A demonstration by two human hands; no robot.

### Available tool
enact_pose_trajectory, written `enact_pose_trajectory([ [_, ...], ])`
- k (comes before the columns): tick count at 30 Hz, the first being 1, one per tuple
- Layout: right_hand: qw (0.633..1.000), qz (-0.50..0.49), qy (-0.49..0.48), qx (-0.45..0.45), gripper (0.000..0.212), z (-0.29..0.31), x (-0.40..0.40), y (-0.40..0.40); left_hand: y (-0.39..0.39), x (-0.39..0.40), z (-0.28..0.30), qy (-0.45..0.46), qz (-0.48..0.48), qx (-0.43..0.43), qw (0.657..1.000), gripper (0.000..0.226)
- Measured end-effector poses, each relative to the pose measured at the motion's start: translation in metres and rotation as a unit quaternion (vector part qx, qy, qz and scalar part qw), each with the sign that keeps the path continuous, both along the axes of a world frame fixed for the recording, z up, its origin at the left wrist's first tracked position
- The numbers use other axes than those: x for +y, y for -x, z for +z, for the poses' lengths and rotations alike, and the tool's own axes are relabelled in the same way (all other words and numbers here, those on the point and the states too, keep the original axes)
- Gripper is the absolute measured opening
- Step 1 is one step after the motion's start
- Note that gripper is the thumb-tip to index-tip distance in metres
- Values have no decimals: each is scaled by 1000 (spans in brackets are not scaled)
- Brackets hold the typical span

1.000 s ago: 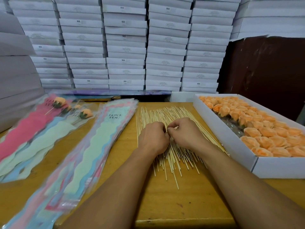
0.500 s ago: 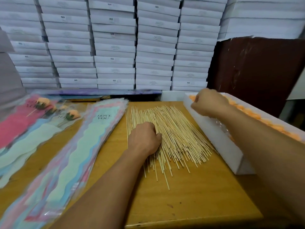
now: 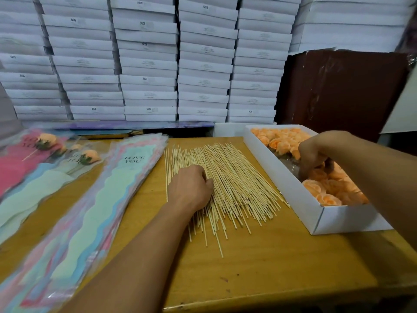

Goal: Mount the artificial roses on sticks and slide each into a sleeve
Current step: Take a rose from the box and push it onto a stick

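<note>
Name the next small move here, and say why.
Probably lift one rose out of the white box: the right hand is down among the roses, fingers curled, while the left hand rests on the sticks, seemingly pinching one.

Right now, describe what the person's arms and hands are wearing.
Nothing shows on either: the left hand and right hand are bare, with no gloves, rings or watch visible. Both forearms are uncovered up to the frame edge; no sleeves appear.
</note>
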State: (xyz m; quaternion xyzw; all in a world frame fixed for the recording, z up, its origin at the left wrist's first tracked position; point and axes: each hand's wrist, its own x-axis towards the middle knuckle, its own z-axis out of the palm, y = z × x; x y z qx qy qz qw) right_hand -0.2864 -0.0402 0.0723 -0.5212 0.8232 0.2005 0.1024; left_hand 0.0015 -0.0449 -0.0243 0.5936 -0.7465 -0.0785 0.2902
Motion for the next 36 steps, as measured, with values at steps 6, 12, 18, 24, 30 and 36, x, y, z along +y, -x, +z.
enact_pose_trajectory([
  [6,999,5,-3,31,42,2,7,-7,0,-1,0,-7,6,-3,1000,21],
  [12,999,3,-46,25,30,5,6,-7,0,-1,1,-5,7,-5,1000,20],
  [18,1000,-18,-7,-19,17,11,10,-1,0,-2,0,0,7,-7,1000,20],
  [24,993,-26,92,-66,26,31,14,-7,0,-1,2,17,-2,32,999,20],
  [30,946,54,292,-130,39,46,15,-44,-4,2,8,69,-69,167,981,26],
  [36,921,100,259,-273,34,31,23,-115,-1,13,14,-11,-195,301,933,52],
])
